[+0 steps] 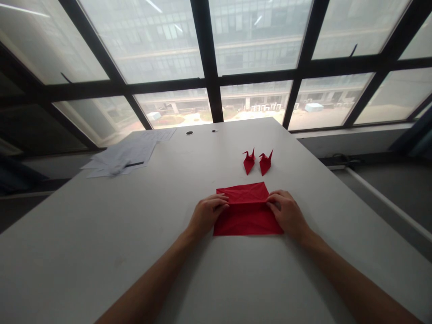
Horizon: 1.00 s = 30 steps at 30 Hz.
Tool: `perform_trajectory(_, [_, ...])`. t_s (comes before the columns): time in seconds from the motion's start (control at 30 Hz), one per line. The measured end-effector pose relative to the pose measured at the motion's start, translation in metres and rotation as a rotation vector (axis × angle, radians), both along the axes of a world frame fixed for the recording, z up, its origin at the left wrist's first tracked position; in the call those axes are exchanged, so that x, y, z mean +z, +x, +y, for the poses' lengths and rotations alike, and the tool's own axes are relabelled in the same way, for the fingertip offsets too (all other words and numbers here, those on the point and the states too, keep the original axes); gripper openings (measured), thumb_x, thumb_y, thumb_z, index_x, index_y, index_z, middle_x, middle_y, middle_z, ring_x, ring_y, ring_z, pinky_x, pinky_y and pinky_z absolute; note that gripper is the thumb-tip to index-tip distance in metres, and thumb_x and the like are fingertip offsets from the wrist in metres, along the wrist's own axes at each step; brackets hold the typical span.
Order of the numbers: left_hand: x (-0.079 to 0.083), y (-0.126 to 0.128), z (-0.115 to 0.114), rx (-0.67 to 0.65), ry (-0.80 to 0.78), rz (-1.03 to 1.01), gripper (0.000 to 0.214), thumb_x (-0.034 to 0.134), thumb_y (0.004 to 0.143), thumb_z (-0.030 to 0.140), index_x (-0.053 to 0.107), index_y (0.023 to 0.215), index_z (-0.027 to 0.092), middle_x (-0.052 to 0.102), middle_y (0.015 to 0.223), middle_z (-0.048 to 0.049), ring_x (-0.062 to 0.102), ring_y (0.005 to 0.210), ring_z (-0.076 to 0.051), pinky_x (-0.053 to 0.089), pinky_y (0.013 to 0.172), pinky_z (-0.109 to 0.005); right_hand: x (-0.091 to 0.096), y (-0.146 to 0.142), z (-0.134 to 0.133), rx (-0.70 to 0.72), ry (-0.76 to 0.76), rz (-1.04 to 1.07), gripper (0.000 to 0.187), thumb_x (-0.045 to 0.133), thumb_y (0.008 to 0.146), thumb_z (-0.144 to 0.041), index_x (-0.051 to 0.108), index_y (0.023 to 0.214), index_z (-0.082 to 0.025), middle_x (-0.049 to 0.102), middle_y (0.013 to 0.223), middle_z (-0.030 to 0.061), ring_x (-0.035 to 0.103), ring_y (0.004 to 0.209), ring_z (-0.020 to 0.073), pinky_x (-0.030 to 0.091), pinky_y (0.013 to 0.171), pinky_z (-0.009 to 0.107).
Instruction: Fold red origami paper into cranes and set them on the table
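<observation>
A red sheet of origami paper (pixel 248 220) lies on the white table in front of me, with a raised crease running across its middle and fainter fold lines over its surface. My left hand (pixel 207 215) pinches the left end of that crease. At the right end, my right hand (pixel 286 210) grips the paper the same way, thumb and fingers closed on it. Just beyond the sheet stand two folded red paper cranes, a left one (pixel 249 163) and a right one (pixel 266 164), side by side and apart from my hands.
White papers (pixel 135 146) are spread at the table's far left, with a dark pen (pixel 134 164) on them. Two cable holes, one a dark oval (pixel 189 133), sit near the far edge of the table (pixel 101 234). Black-framed windows rise behind it.
</observation>
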<state>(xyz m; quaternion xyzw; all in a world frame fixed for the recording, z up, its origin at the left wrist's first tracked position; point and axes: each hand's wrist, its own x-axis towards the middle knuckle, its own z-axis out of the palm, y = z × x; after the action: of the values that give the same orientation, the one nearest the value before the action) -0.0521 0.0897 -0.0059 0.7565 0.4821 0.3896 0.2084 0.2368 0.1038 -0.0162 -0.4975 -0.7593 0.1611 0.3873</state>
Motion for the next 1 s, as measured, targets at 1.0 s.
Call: perform_trajectory(1.0, [0.006,0.003,-0.003,0.076,0.045,0.113,0.009,0.068,0.085,0.02,0.074,0.079,0.021,0.074,0.098,-0.004,0.068,0.09,-0.019,0.054,0.083,-0.033,0.006,-0.003,-0.005,-0.161,0.219,0.074,0.017,0.058,0.089,-0.019,0.068,0.102,-0.02,0.064,0.103,0.0094,0.058,0.1,0.0257,0.049,0.091,0.042])
